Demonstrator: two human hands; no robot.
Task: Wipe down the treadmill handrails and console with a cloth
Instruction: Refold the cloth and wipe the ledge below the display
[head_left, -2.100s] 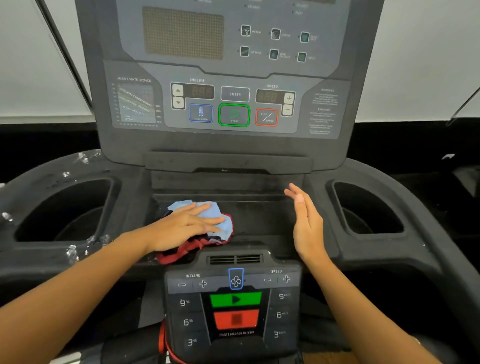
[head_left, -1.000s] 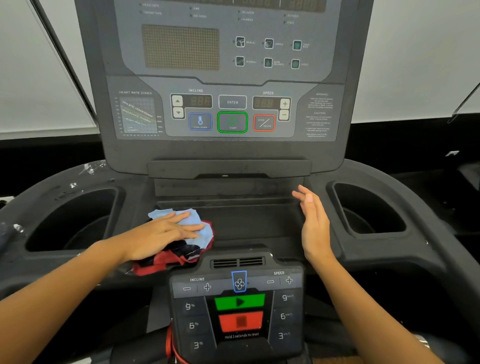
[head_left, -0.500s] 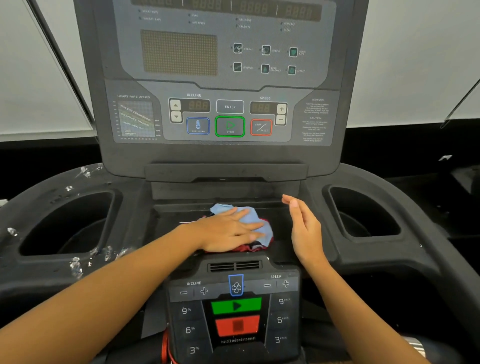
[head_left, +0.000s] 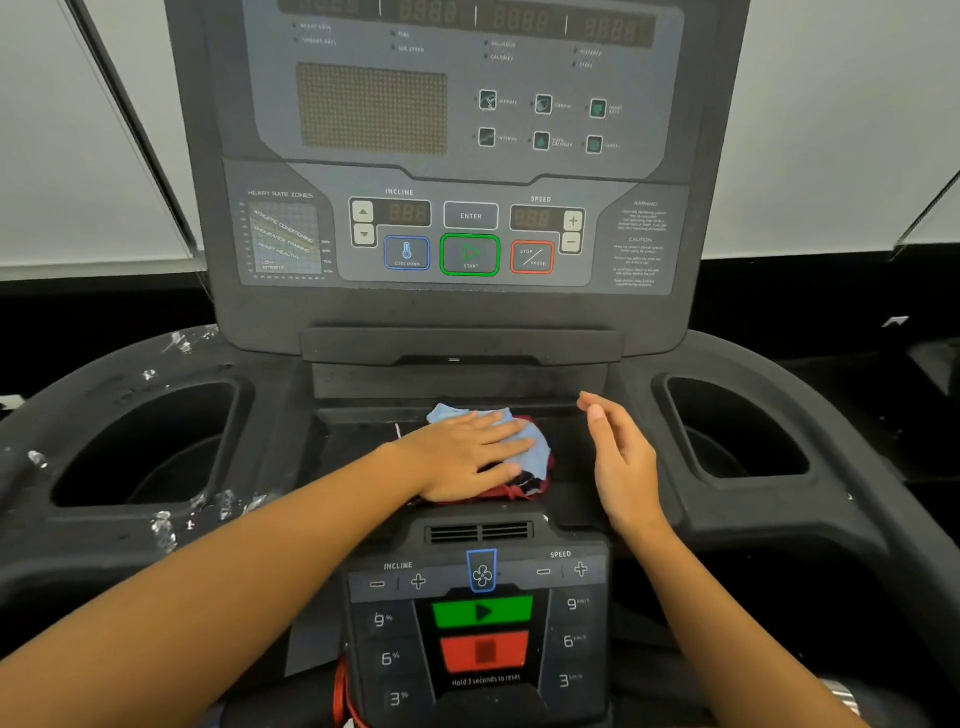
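Under the left hand's (head_left: 464, 459) flat fingers (head_left: 498, 435), the cloth (head_left: 536, 448) sits bunched in the middle tray (head_left: 349, 437) of the console (head_left: 457, 307). The blue part pokes out past the fingertips and the red and dark bits show by the thumb. Those fingers are straight and close together, pressing down, not curled round it. Just right of them the right hand (head_left: 623, 462) is up on edge, fingers (head_left: 598, 415) loose and a bit spread, holding nothing, apart from the cloth. Near the wrists is the keypad (head_left: 483, 623) with green and red buttons.
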